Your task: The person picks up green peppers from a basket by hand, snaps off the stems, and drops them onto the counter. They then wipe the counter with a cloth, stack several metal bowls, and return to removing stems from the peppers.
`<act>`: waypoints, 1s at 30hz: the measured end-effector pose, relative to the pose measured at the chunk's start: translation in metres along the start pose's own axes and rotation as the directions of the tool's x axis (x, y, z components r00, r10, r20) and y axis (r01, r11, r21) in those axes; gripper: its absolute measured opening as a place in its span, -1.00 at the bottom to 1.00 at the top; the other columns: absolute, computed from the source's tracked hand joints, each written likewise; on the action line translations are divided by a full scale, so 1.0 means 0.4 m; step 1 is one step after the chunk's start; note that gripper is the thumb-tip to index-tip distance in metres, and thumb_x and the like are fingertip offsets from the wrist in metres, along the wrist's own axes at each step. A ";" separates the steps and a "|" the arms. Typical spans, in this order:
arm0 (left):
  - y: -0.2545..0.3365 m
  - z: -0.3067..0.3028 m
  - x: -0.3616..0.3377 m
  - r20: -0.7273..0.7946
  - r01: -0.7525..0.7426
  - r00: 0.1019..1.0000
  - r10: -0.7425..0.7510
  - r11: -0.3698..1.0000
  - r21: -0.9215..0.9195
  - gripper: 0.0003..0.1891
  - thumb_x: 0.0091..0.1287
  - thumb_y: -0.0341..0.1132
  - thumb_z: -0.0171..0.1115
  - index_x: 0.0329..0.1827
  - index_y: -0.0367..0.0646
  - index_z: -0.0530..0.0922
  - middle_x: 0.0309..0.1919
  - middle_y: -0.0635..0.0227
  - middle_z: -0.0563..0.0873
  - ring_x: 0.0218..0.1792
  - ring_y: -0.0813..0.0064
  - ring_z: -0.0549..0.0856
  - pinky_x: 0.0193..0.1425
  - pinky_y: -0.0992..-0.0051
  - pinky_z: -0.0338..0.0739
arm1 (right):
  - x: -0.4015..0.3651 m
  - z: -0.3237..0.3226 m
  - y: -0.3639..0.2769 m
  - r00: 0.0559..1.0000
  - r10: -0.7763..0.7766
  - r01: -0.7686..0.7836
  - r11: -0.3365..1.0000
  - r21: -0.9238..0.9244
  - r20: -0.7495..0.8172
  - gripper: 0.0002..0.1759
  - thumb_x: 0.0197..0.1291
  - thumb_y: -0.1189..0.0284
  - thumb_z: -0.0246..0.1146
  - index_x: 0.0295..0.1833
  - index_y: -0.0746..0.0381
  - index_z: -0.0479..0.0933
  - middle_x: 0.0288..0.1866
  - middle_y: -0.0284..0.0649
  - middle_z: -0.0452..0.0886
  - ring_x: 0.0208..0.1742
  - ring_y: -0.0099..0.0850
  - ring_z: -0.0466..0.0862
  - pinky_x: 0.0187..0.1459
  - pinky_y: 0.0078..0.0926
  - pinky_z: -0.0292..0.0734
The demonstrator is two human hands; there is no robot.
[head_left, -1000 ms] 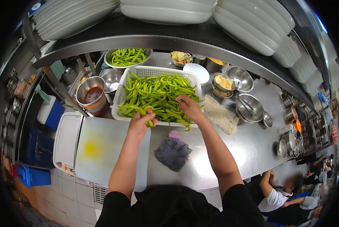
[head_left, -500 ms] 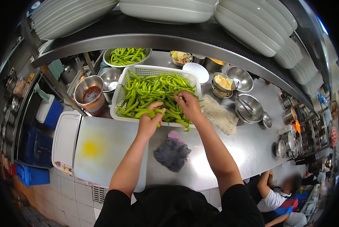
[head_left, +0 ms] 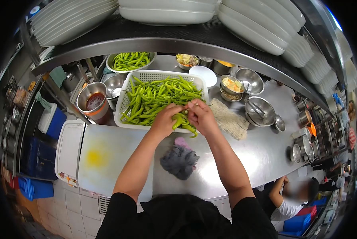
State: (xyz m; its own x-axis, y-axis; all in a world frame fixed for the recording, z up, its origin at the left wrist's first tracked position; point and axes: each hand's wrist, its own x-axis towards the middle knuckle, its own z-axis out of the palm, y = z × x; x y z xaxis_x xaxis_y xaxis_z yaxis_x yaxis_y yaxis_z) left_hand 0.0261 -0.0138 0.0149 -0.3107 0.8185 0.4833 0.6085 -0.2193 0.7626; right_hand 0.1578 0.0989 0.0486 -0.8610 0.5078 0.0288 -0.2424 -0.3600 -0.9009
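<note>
A white perforated basket full of long green peppers stands on the steel counter. Over its front right part, my left hand is closed around a few green peppers, which curve out below the fingers. My right hand touches it at the fingertips, with its fingers pinched together at the pepper ends; what exactly they pinch is too small to make out. A dark grey cloth with a pinkish part lies on the counter below the basket.
A white cutting board with a yellow stain lies at the left. A pot of red sauce stands behind it. Steel bowls and a beige cloth are at the right. Plates fill the overhead shelf. A person sits at lower right.
My left hand has moved up and right, and my right hand has come beside it, so the two now meet. The view has shifted slightly.
</note>
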 end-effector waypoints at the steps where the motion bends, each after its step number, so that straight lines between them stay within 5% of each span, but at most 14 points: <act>1: 0.002 -0.008 -0.005 0.012 -0.004 1.000 0.003 0.999 0.032 -0.62 0.08 -0.50 0.30 0.03 -0.21 0.54 -0.31 0.17 0.54 -0.25 0.14 0.57 -0.13 0.34 0.45 | -0.001 0.005 -0.001 0.999 0.049 -0.049 0.985 0.168 0.007 -0.87 0.33 0.39 0.10 -0.27 0.20 0.39 -0.54 -0.37 0.38 -0.62 -0.64 0.25 -0.64 -0.65 0.06; 5: 0.016 -0.052 -0.016 0.001 -0.009 1.000 0.009 0.999 0.035 -0.74 0.16 -0.44 0.26 -0.07 -0.24 0.54 -0.33 0.22 0.56 -0.27 0.24 0.58 -0.17 0.39 0.44 | 0.009 0.008 0.012 0.995 0.097 -0.103 0.937 0.333 0.032 -0.89 0.32 0.42 0.03 -0.28 0.19 0.39 -0.49 -0.32 0.43 -0.62 -0.62 0.25 -0.66 -0.67 0.07; 8: -0.002 -0.102 -0.039 -0.131 0.172 0.975 -0.178 0.983 -0.059 -0.87 0.24 -0.39 0.20 -0.20 -0.22 0.53 -0.35 0.29 0.59 -0.28 0.36 0.58 -0.19 0.42 0.44 | 0.012 0.012 0.010 0.994 0.088 -0.084 0.995 0.055 -0.067 -0.89 0.30 0.44 0.02 -0.20 0.23 0.42 -0.44 -0.30 0.48 -0.63 -0.60 0.27 -0.65 -0.64 0.11; 10: -0.062 -0.132 -0.063 -0.245 0.196 0.860 -0.447 0.734 -0.650 -0.85 0.28 -0.37 0.17 -0.16 -0.23 0.50 -0.34 0.23 0.63 -0.32 0.40 0.61 -0.20 0.45 0.48 | 0.034 -0.022 0.035 0.996 0.053 -0.072 0.950 -0.304 -0.069 -0.85 0.27 0.44 0.06 -0.14 0.27 0.48 -0.40 -0.33 0.51 -0.58 -0.58 0.32 -0.58 -0.60 0.24; 11: -0.073 -0.139 -0.071 -0.246 0.196 0.860 -0.447 0.734 -0.651 -0.85 0.28 -0.37 0.17 -0.16 -0.23 0.50 -0.34 0.23 0.63 -0.32 0.40 0.61 -0.20 0.45 0.48 | 0.054 -0.040 0.057 0.996 0.054 -0.072 0.950 -0.305 -0.069 -0.85 0.27 0.44 0.06 -0.14 0.27 0.48 -0.40 -0.33 0.51 -0.58 -0.58 0.32 -0.58 -0.60 0.24; 13: -0.056 -0.159 -0.087 -0.145 0.156 0.840 -0.522 0.489 -0.858 -0.81 0.27 -0.39 0.14 -0.10 -0.23 0.46 -0.37 0.25 0.63 -0.39 0.42 0.62 -0.21 0.46 0.51 | 0.107 -0.065 0.110 0.995 -0.095 0.055 0.719 -0.693 -0.020 -0.80 0.24 0.42 0.10 -0.10 0.29 0.52 -0.38 -0.24 0.56 -0.51 -0.42 0.49 -0.46 -0.44 0.41; 14: -0.048 -0.160 -0.093 -0.149 0.154 0.840 -0.522 0.492 -0.857 -0.81 0.27 -0.39 0.14 -0.10 -0.23 0.46 -0.37 0.25 0.63 -0.39 0.42 0.62 -0.21 0.46 0.51 | 0.131 -0.066 0.135 0.995 -0.095 0.058 0.720 -0.692 -0.016 -0.80 0.24 0.42 0.10 -0.10 0.29 0.52 -0.38 -0.24 0.56 -0.51 -0.42 0.49 -0.46 -0.44 0.41; 16: -0.034 -0.151 -0.106 -0.072 0.273 0.779 -0.623 0.440 -0.855 -0.80 0.27 -0.39 0.14 -0.07 -0.22 0.43 -0.43 0.28 0.60 -0.45 0.42 0.61 -0.27 0.46 0.51 | 0.165 -0.039 0.164 0.869 -0.397 0.385 0.165 -0.908 0.296 -0.81 0.23 0.38 0.12 -0.17 0.26 0.54 -0.32 -0.09 0.60 -0.32 -0.19 0.61 -0.28 -0.24 0.49; 19: -0.069 -0.126 -0.130 -0.069 0.272 0.820 -0.568 0.493 -0.827 -0.83 0.28 -0.38 0.14 -0.11 -0.21 0.44 -0.50 0.34 0.55 -0.49 0.48 0.57 -0.33 0.51 0.47 | 0.191 -0.022 0.172 0.940 -0.191 0.279 -0.044 -0.959 0.282 -0.80 0.24 0.35 0.11 -0.18 0.25 0.53 -0.24 0.03 0.59 -0.18 -0.05 0.61 -0.17 -0.08 0.48; 22: -0.089 -0.115 -0.146 -0.080 0.269 0.854 -0.513 0.568 -0.778 -0.85 0.29 -0.42 0.15 -0.11 -0.21 0.45 -0.45 0.36 0.53 -0.49 0.53 0.53 -0.38 0.52 0.44 | 0.228 -0.025 0.149 0.908 -0.250 0.281 -0.233 -0.931 0.337 -0.79 0.25 0.33 0.11 -0.20 0.25 0.51 -0.21 -0.02 0.61 -0.17 -0.06 0.62 -0.18 -0.10 0.50; 23: -0.091 -0.107 -0.146 -0.121 0.246 0.846 -0.519 0.582 -0.775 -0.84 0.29 -0.42 0.19 -0.12 -0.21 0.46 -0.46 0.40 0.52 -0.49 0.59 0.51 -0.40 0.56 0.41 | 0.231 -0.033 0.138 0.908 -0.246 0.284 -0.235 -0.929 0.340 -0.79 0.25 0.33 0.11 -0.20 0.25 0.51 -0.21 -0.02 0.61 -0.17 -0.06 0.62 -0.18 -0.10 0.50; 25: -0.076 -0.104 -0.127 -0.145 0.289 0.835 -0.531 0.648 -0.705 -0.83 0.29 -0.40 0.20 -0.10 -0.21 0.48 -0.44 0.40 0.53 -0.48 0.61 0.52 -0.40 0.58 0.41 | 0.198 0.016 0.055 0.893 -0.411 0.205 0.011 -0.979 0.182 -0.78 0.28 0.33 0.17 -0.10 0.25 0.54 -0.19 -0.07 0.63 -0.18 -0.14 0.64 -0.16 -0.26 0.51; 26: -0.066 -0.101 -0.114 -0.165 0.336 0.827 -0.538 0.707 -0.622 -0.82 0.30 -0.39 0.21 -0.09 -0.21 0.49 -0.42 0.41 0.54 -0.46 0.64 0.52 -0.40 0.59 0.40 | 0.182 0.023 0.035 0.895 -0.408 0.200 0.010 -0.980 0.179 -0.78 0.28 0.33 0.17 -0.10 0.25 0.54 -0.19 -0.07 0.63 -0.18 -0.14 0.64 -0.16 -0.26 0.51; 30: -0.025 -0.061 -0.049 -0.227 0.300 0.884 -0.409 0.868 -0.395 -0.74 0.26 -0.37 0.26 -0.01 -0.22 0.52 -0.36 0.41 0.60 -0.41 0.62 0.56 -0.33 0.57 0.44 | 0.101 0.060 -0.012 0.906 -0.411 0.276 0.379 -0.883 0.107 -0.79 0.31 0.36 0.18 -0.13 0.30 0.52 -0.36 -0.14 0.62 -0.37 -0.32 0.61 -0.27 -0.38 0.50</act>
State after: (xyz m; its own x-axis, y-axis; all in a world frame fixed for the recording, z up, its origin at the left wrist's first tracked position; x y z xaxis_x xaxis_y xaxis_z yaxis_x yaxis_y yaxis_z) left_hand 0.0082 -0.0408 0.0082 -0.6895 0.6924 0.2128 0.1465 -0.1544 0.9771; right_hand 0.1133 0.1024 0.0646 -0.7277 0.5243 0.4422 0.0657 0.6951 -0.7159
